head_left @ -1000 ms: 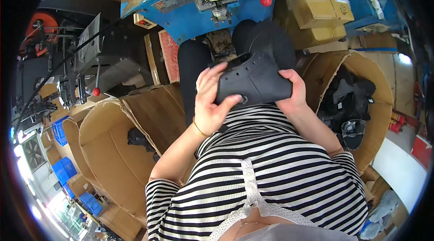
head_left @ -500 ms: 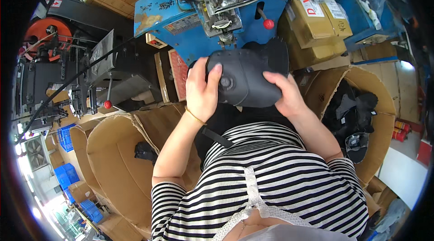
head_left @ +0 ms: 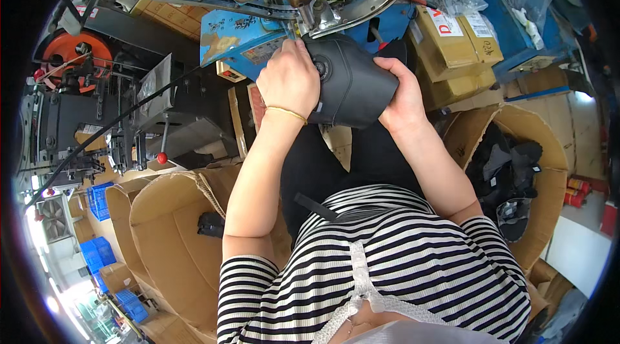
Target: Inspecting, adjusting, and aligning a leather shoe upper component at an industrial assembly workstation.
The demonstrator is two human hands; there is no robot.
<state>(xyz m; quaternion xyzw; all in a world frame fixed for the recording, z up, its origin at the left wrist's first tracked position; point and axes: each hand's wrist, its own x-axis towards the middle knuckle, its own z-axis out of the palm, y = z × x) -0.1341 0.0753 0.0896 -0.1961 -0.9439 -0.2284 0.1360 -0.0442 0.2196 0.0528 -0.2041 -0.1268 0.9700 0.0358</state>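
Between my hands is a black shoe upper [head_left: 359,82], a curved, leather-like piece with a stitched seam and a round raised emblem. My left hand [head_left: 289,79] is closed on its left edge, fingers up by the machine head. The right edge is pinched between the thumb and fingers of my right hand [head_left: 405,95], the fingers partly hidden beneath. The upper's far edge lies under the working head [head_left: 316,11] of a blue riveting or eyelet press [head_left: 236,44]. The upper and my left hand hide the contact point there.
A curved metal feed rail [head_left: 381,5] crosses above the press. Cardboard cartons [head_left: 458,37] stand right of it. An open box [head_left: 549,182] of black pieces is at my right, another open box [head_left: 171,228] at my left. A dark machine [head_left: 148,105] with a red-knobbed lever stands left.
Both hands have carried the shoe upper away from me and up to the press head, tilting it. My left hand has turned, its fingers now at the far edge.
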